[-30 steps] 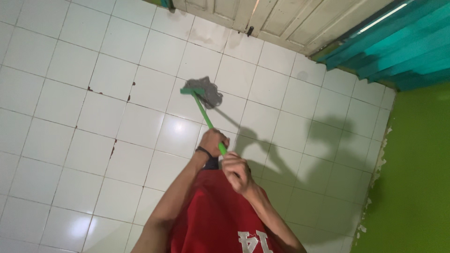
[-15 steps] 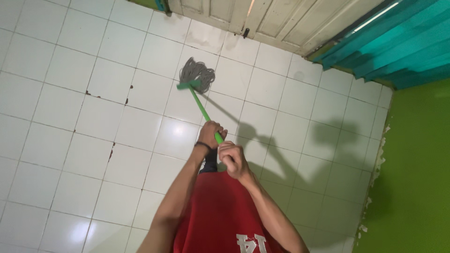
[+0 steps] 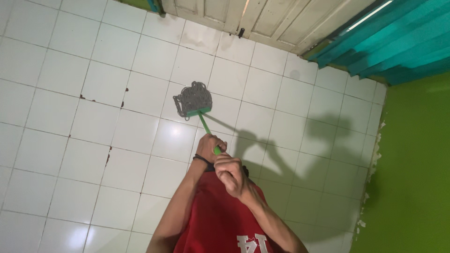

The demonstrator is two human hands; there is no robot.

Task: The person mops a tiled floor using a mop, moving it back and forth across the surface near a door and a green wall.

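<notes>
Two hands are on the mop from where I watch: the left hand (image 3: pixel 208 143), with a dark band at its wrist, is wrapped round the thin green plastic mop handle (image 3: pixel 205 126) lower down the shaft, and the right hand (image 3: pixel 229 174) is closed in a fist around the upper end, nearer the body. Each grip is fully closed on the handle, fingers curled right round it, and the two hands sit just beside one another, nearly touching. The handle slants away from the body toward the wall with the door, and it ends in a green crossbar from which the grey string mop head (image 3: pixel 192 99) spreads flat on the white tiled floor (image 3: pixel 70 84). The mop head lies across a tile joint, well short of the pale wooden double door (image 3: pixel 262 18) at the top of the view. I see a red sleeveless shirt (image 3: pixel 215 220) with white print low in the frame, between the two forearms. Dark shadows of the arms and the handle fall across the tiles to the right of the hands. Several small brown chips mark the tile joints to the left of the mop head. A teal pleated curtain (image 3: pixel 398 42) hangs in the upper right corner, and a bright green wall (image 3: pixel 417 164) runs down the right side, its paint flaking where it meets the floor.
</notes>
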